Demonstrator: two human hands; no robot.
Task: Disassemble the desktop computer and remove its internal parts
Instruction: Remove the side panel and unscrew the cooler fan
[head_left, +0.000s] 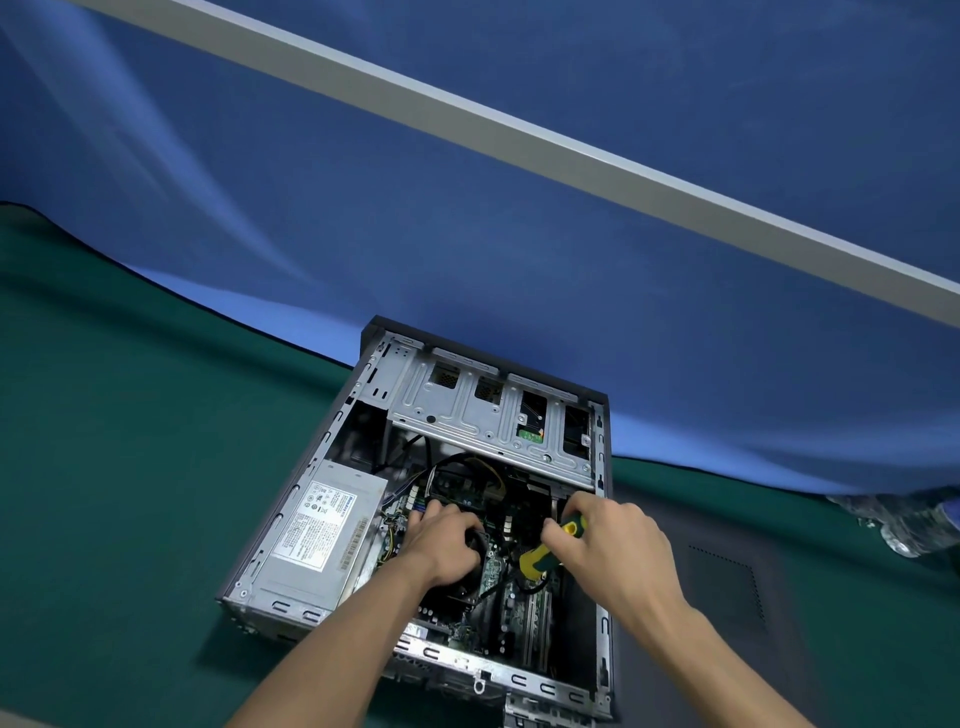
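Note:
An open desktop computer case (602, 519) lies on its side on a green mat. Inside it I see the grey power supply (317, 540) at the left, a metal drive cage (483, 410) at the far end and the green motherboard (511, 597) below my hands. My left hand (444, 540) reaches into the case, its fingers curled round the black round CPU cooler fan (480, 540). My right hand (608, 535) grips a yellow-and-green screwdriver (540, 556) by the handle. The screwdriver's tip is hidden.
The case's dark side panel (727, 582) lies flat on the green mat (130, 467) to the right of the case. A blue partition wall (467, 234) with a grey rail rises behind. A crumpled clear plastic thing (893, 525) sits at the far right.

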